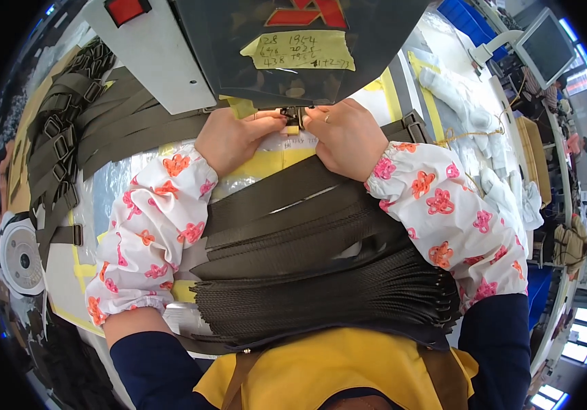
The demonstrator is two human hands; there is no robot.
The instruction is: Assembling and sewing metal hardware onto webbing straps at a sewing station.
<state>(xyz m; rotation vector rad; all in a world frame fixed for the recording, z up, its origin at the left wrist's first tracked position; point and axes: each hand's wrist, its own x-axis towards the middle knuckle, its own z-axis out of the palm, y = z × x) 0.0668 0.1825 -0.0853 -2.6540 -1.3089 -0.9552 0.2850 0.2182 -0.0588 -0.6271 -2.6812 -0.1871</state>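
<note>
Both of my hands meet under the head of a grey and white sewing machine [266,75]. My left hand [239,137] is closed in a pinch just left of the presser foot [292,117]. From the other side my right hand [346,137] pinches too, its fingertips close to the foot. Dark webbing strap [194,130] runs in behind my left hand, and a strap end with a buckle [413,126] shows beyond my right wrist. My fingers mostly hide the piece they hold at the needle. A thick stack of dark webbing straps [320,287] lies between my forearms.
At the left, a heap of straps with buckles [61,143] hangs over the table edge. A white round device [21,260] sits beside it. White gloves [457,102] and thin cord lie to the right. A screen on an arm [546,48] stands far right.
</note>
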